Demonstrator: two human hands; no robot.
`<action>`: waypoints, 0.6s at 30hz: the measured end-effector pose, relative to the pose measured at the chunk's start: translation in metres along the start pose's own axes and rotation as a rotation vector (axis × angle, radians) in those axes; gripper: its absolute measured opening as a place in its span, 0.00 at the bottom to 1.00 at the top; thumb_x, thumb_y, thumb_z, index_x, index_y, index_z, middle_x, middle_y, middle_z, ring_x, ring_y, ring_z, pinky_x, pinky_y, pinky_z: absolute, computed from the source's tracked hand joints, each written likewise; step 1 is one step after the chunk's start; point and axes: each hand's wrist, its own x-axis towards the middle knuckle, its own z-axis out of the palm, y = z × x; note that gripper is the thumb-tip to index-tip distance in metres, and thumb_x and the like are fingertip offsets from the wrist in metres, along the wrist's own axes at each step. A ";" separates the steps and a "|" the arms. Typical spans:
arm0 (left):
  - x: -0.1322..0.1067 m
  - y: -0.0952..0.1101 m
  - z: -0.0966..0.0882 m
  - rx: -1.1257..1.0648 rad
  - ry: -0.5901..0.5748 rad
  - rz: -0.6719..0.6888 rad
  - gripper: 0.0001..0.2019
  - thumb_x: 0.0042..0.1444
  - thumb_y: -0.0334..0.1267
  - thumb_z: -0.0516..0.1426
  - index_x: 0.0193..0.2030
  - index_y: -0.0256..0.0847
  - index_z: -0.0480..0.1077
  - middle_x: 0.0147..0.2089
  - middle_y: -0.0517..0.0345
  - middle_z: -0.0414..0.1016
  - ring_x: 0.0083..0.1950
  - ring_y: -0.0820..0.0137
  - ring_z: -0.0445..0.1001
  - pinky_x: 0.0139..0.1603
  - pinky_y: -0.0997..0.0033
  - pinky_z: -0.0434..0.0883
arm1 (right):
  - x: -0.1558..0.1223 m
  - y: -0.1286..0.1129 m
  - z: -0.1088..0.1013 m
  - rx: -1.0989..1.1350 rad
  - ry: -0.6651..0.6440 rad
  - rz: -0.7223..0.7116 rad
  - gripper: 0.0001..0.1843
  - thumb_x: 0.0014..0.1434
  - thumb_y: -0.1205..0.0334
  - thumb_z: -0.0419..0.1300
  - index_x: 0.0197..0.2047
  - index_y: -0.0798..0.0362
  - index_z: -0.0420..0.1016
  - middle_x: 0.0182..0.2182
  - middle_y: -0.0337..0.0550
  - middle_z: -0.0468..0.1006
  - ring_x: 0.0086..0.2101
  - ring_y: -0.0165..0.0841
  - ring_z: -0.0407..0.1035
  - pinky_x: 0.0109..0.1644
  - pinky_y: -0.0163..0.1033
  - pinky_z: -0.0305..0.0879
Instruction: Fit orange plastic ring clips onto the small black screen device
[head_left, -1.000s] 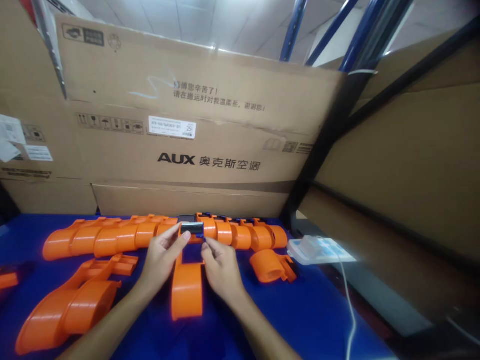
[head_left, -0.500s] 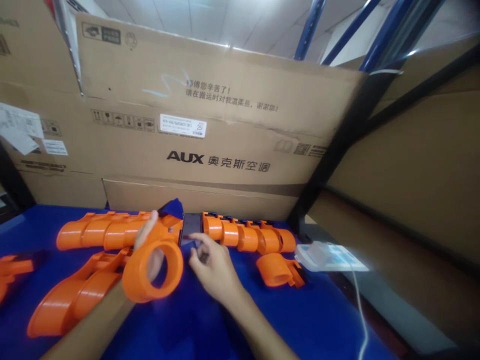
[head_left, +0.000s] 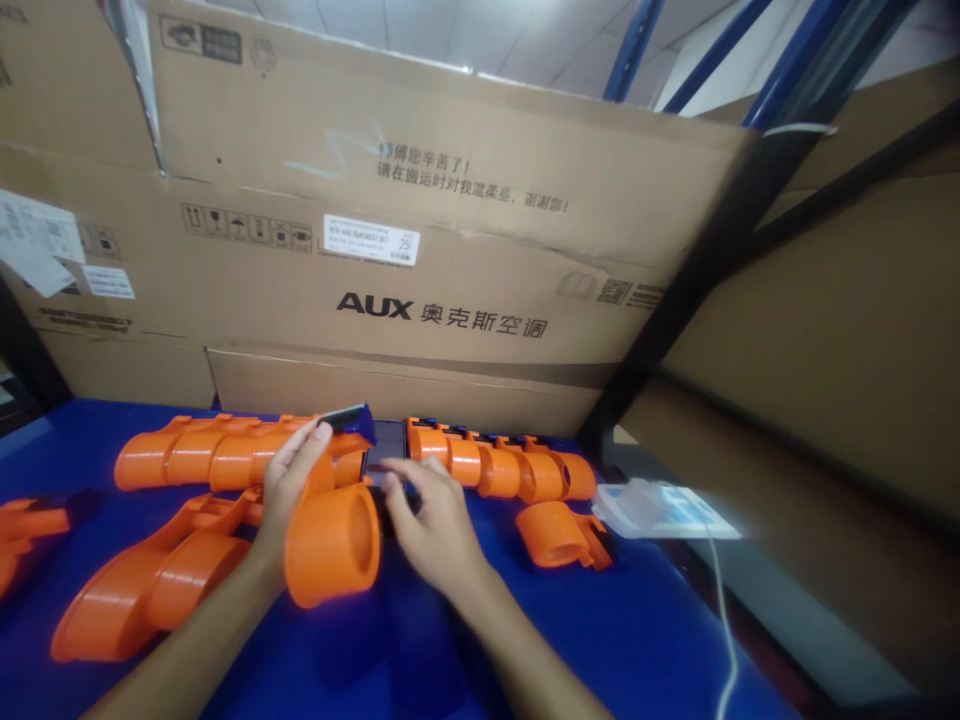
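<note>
My left hand (head_left: 289, 480) is closed around an orange plastic tape dispenser (head_left: 330, 550), its wide ring hanging below my fingers and facing right. At the dispenser's upper end, by my left thumb, is a blue and black tip (head_left: 352, 420). Close to the ring's right side is my right hand (head_left: 435, 520), with thumb and index finger curled toward each other. Something dark shows between those fingers, too hidden to name. Just behind the right fingertips a dark, phone-like rectangle (head_left: 388, 440) lies on the blue surface (head_left: 495, 600).
Rows of orange dispensers stand at back left (head_left: 191, 455) and back right (head_left: 499, 470). Larger-looking ones (head_left: 120, 605) lie front left, and a single dispenser (head_left: 555, 533) lies right. A white box (head_left: 667, 508) with a cable sits beside a black post. A cardboard wall (head_left: 450, 250) closes the back.
The dispenser in my left hand has turned, so its ring opening now faces right instead of toward me, and it has shifted slightly right. My right thumb has come nearer the index finger.
</note>
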 end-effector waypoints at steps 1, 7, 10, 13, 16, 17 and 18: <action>-0.001 0.000 0.002 -0.004 -0.011 -0.011 0.18 0.54 0.51 0.64 0.45 0.40 0.75 0.41 0.54 0.79 0.40 0.67 0.77 0.41 0.70 0.75 | 0.001 0.001 -0.004 0.035 0.040 0.016 0.16 0.67 0.62 0.55 0.56 0.49 0.75 0.40 0.46 0.82 0.40 0.39 0.72 0.48 0.45 0.68; -0.013 -0.009 0.017 -0.004 -0.202 -0.084 0.20 0.52 0.46 0.66 0.49 0.41 0.74 0.33 0.59 0.77 0.28 0.71 0.75 0.32 0.72 0.73 | -0.002 0.004 -0.014 0.116 0.100 0.010 0.26 0.64 0.59 0.61 0.65 0.48 0.67 0.48 0.48 0.79 0.42 0.39 0.74 0.48 0.45 0.71; -0.020 -0.013 0.020 -0.002 -0.269 -0.117 0.19 0.54 0.46 0.65 0.49 0.41 0.72 0.26 0.62 0.75 0.24 0.71 0.73 0.28 0.72 0.72 | -0.004 0.008 -0.012 0.068 0.153 0.009 0.23 0.63 0.60 0.61 0.61 0.48 0.72 0.44 0.48 0.80 0.40 0.39 0.74 0.47 0.45 0.72; -0.022 -0.017 0.021 0.003 -0.333 -0.174 0.18 0.54 0.47 0.65 0.47 0.42 0.70 0.23 0.64 0.73 0.21 0.72 0.71 0.24 0.74 0.69 | -0.006 0.012 -0.009 0.010 0.157 -0.025 0.23 0.62 0.62 0.60 0.60 0.49 0.73 0.42 0.48 0.80 0.40 0.40 0.73 0.46 0.46 0.72; -0.020 -0.020 0.020 0.044 -0.378 -0.213 0.16 0.54 0.49 0.65 0.43 0.41 0.71 0.20 0.63 0.72 0.19 0.72 0.69 0.22 0.74 0.67 | -0.009 0.016 -0.007 -0.035 0.140 -0.070 0.23 0.63 0.63 0.59 0.61 0.51 0.73 0.38 0.48 0.80 0.38 0.40 0.72 0.44 0.46 0.73; -0.020 -0.021 0.019 0.064 -0.379 -0.208 0.16 0.54 0.49 0.65 0.42 0.41 0.72 0.19 0.63 0.71 0.18 0.73 0.68 0.22 0.75 0.66 | -0.010 0.017 -0.007 -0.047 0.140 -0.086 0.22 0.63 0.63 0.59 0.60 0.52 0.73 0.37 0.48 0.79 0.37 0.40 0.72 0.43 0.46 0.73; -0.019 -0.021 0.019 0.080 -0.375 -0.197 0.15 0.54 0.49 0.65 0.40 0.41 0.72 0.18 0.64 0.69 0.17 0.74 0.66 0.21 0.75 0.64 | -0.011 0.017 -0.007 -0.060 0.140 -0.105 0.22 0.64 0.63 0.58 0.60 0.53 0.73 0.37 0.49 0.80 0.38 0.40 0.72 0.43 0.46 0.73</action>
